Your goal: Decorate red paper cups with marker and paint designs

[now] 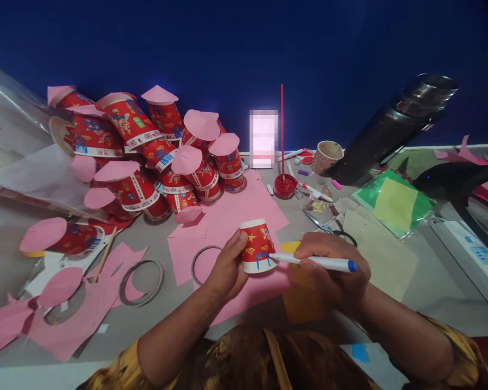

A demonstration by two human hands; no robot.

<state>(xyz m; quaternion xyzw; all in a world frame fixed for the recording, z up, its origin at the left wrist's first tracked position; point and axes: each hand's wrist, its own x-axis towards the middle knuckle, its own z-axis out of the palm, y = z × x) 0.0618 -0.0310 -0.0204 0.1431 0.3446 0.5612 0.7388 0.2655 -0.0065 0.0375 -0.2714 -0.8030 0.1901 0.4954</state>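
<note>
- bunch of pink-topped red cups [132, 122] piled up far left
- red paper cup [254, 249] gripped by the left hand [229, 264], near middle, over pink paper [248, 206]
- white marker [329, 263] pinched in the right hand [337, 247], tip right at the cup's blue lines [263, 257]

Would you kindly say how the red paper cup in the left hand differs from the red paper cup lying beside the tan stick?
The held red paper cup has no cone; the red paper cup beside the tan stick wears a pink paper cone. The held cup is nearly upright; the other cup lies on its side. Both are red with white bands.
</note>
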